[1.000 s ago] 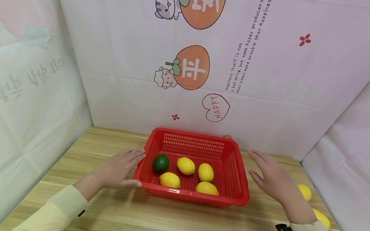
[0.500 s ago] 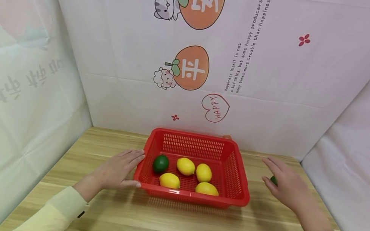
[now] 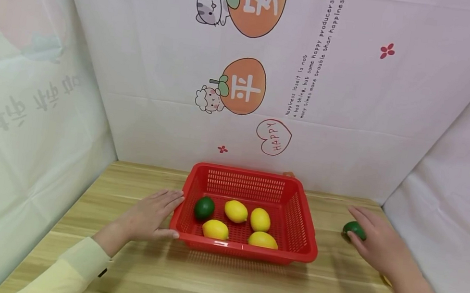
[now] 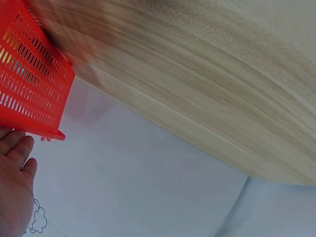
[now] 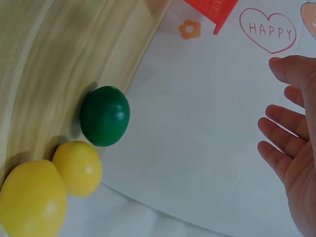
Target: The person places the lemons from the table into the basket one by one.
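In the head view, my left hand (image 3: 144,213) rests its extended fingertips at the left rim of a red plastic basket (image 3: 245,249). Inside the basket lie a dark green lime (image 3: 204,208) and several yellow lemons (image 3: 236,211). To the right of the basket, my right hand (image 3: 382,245) hovers with relaxed, spread fingers over another green lime (image 3: 352,231), partly covering it. The right wrist view has that lime (image 5: 104,116) on the wood, apart from the fingers (image 5: 284,118), with nothing in the palm.
Two yellow fruits, a larger one (image 5: 34,200) and a smaller one (image 5: 77,169), lie near the lime; the right arm mostly hides them in the head view. A printed white cloth (image 3: 335,143) walls the wooden table (image 3: 184,286) at the back and both sides.
My right hand has moved right, from beside the basket to above the loose lime, which now shows. The yellow fruits there went behind the arm. My left hand stays put.
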